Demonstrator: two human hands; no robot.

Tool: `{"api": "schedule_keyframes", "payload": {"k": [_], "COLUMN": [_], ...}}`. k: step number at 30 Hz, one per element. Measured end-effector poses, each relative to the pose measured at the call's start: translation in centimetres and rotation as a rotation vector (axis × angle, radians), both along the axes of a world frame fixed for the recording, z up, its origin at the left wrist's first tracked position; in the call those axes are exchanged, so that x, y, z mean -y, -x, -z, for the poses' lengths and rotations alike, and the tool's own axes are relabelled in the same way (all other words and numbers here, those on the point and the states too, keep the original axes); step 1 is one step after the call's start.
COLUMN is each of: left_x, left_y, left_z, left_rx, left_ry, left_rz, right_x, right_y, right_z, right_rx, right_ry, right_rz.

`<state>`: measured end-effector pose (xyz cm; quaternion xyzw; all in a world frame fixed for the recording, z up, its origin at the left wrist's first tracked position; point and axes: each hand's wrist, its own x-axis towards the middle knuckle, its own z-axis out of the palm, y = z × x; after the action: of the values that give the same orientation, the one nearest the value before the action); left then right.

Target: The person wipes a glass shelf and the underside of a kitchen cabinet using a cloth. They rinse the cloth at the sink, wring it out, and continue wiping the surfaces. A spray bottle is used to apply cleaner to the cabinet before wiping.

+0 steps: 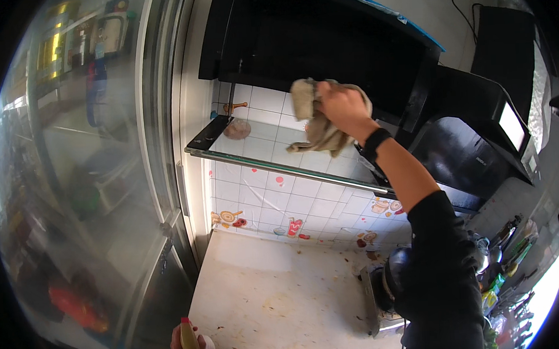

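Note:
My right hand (344,104) grips a crumpled beige cloth (324,132), which hangs from the fingers in front of a black glossy panel (319,35) on the wall. Beneath the cloth runs a glass shelf (283,150) with a metal front edge; I cannot tell whether the cloth touches it. Low in the view, my left hand (178,348) holds a bottle with a yellowish spray head (189,339) and a red nozzle; most of its body is out of sight. Below the shelf lies a pale countertop (266,279) with scattered crumbs and stains.
To the left stands a sliding door with cloudy glass (113,159). A gas stove (374,302) with a dark pan (398,272) is partly behind my right arm. Patterned white tiles (280,198) cover the wall. A black range hood (463,150) and hanging utensils (505,238) are at right.

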<state>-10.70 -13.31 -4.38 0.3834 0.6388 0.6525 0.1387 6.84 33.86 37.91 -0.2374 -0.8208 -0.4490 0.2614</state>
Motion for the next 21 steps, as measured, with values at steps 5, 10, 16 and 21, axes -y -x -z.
{"api": "schedule_keyframes", "payload": {"k": [5,10,16,21], "left_x": [-1.9,-2.6,-3.5,-4.6], "left_y": [0.8,1.2,3.2,5.1], "left_z": [-0.6,-0.4,0.0,0.4], "left_rx": [-0.034,-0.138,0.014,0.125], "left_ry": [-0.057,-0.012,-0.054,-0.017], "left_rz": [-0.032,0.011,0.066,0.166], "right_x": [-0.6,-1.8,3.3,4.4], "right_y": [-10.1,-12.7,-12.1,-10.2], "right_z": [-0.1,-0.4,-3.1,-11.0], "right_rx": [-0.024,0.155,0.432,0.202], "right_ry": [-0.021,-0.274,-0.188,-0.087], "right_rz": [0.221,0.180,0.454,0.449]}}
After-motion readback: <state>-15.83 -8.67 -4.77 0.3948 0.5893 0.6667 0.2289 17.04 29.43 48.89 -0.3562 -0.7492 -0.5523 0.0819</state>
